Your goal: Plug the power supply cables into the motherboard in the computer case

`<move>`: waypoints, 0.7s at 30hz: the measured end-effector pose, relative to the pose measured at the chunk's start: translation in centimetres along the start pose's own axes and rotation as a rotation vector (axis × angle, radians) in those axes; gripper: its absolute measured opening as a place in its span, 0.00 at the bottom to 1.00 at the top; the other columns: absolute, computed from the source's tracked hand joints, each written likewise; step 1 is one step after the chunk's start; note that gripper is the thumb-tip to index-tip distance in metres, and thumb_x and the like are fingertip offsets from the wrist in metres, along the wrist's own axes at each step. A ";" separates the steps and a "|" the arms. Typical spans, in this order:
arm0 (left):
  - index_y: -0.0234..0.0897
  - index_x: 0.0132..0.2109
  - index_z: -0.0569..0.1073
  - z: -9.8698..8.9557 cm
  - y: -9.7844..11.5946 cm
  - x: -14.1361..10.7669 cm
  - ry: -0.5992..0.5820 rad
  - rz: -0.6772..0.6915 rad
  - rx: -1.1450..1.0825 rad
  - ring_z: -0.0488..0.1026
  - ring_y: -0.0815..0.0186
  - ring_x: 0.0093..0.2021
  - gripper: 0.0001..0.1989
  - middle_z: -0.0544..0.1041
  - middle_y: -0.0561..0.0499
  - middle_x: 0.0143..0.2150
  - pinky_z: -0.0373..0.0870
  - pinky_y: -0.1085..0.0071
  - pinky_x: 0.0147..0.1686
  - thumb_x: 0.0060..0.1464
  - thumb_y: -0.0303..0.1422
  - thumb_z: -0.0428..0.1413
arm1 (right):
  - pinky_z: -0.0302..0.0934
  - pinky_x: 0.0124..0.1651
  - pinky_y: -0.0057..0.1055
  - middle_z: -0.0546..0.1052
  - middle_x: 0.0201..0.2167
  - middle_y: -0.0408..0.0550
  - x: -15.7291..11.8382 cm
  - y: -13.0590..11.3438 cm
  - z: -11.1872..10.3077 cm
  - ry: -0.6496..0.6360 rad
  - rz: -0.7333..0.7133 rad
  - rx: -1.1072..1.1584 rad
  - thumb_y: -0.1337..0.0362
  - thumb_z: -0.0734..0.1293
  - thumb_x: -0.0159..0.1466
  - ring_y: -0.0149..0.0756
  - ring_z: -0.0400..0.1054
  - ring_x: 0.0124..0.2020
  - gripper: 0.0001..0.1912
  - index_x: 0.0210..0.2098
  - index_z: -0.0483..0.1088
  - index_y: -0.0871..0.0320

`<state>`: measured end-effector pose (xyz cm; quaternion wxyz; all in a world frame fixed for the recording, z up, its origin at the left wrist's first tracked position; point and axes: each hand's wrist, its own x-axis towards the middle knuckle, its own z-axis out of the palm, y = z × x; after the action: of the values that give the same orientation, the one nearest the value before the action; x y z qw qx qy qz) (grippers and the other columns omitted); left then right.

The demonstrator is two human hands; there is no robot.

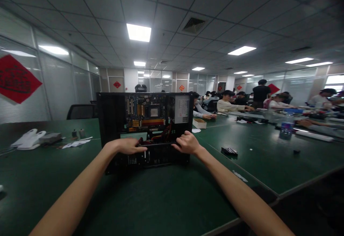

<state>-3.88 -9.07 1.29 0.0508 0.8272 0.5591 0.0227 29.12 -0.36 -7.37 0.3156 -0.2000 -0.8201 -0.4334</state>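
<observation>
A black desktop computer case (111,117) with its side off stands on the green table in front of me. Inside it show a motherboard (145,116) with a square processor socket, a power supply (182,110) at the upper right, and bundled coloured cables (167,135). My left hand (127,146) is closed over a dark horizontal edge across the lower part of the case, thumb pointing right. On that same edge, farther right, my right hand (188,143) is curled shut with its thumb pressed inward. The fingers behind the edge are hidden.
On the left of the green table (150,200) lie a white plastic bag (29,139), a grey box (50,137) and papers. A small black part (229,151), a white open box (199,123) and a water bottle (287,123) sit to the right. Several people work beyond.
</observation>
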 end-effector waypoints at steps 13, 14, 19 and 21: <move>0.37 0.51 0.80 -0.7 -2.9 4.2 -0.109 0.072 -0.040 0.76 0.59 0.40 0.23 0.81 0.47 0.43 0.69 0.70 0.37 0.50 0.42 0.59 | 0.55 0.41 0.38 0.79 0.35 0.53 4.0 -2.8 -3.3 -0.168 0.145 0.183 0.56 0.60 0.74 0.39 0.70 0.35 0.19 0.34 0.74 0.60; 0.37 0.49 0.81 -0.5 -2.8 4.5 -0.109 0.073 -0.050 0.77 0.59 0.41 0.21 0.82 0.47 0.42 0.69 0.71 0.37 0.50 0.41 0.58 | 0.57 0.43 0.37 0.79 0.38 0.53 4.8 -3.2 -3.4 -0.156 0.176 0.240 0.56 0.60 0.74 0.40 0.70 0.38 0.17 0.36 0.74 0.60; 0.36 0.41 0.81 -0.7 -1.7 3.7 0.125 0.150 0.029 0.76 0.59 0.38 0.13 0.81 0.46 0.39 0.68 0.70 0.37 0.53 0.37 0.56 | 0.62 0.55 0.38 0.76 0.52 0.58 9.1 -5.2 -3.5 -0.117 0.324 0.604 0.56 0.64 0.72 0.44 0.70 0.53 0.16 0.53 0.70 0.61; 0.35 0.40 0.80 -1.6 -0.8 2.6 0.277 0.212 0.086 0.76 0.58 0.41 0.12 0.80 0.44 0.43 0.69 0.68 0.38 0.55 0.37 0.56 | 0.63 0.54 0.38 0.76 0.53 0.59 10.9 -5.9 -3.4 -0.141 0.354 0.733 0.55 0.64 0.72 0.44 0.71 0.52 0.20 0.56 0.68 0.62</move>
<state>-3.75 -6.27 2.77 -0.0649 0.8718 0.4710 0.1179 18.90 -5.79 -1.81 0.3785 -0.2417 -0.8927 -0.0368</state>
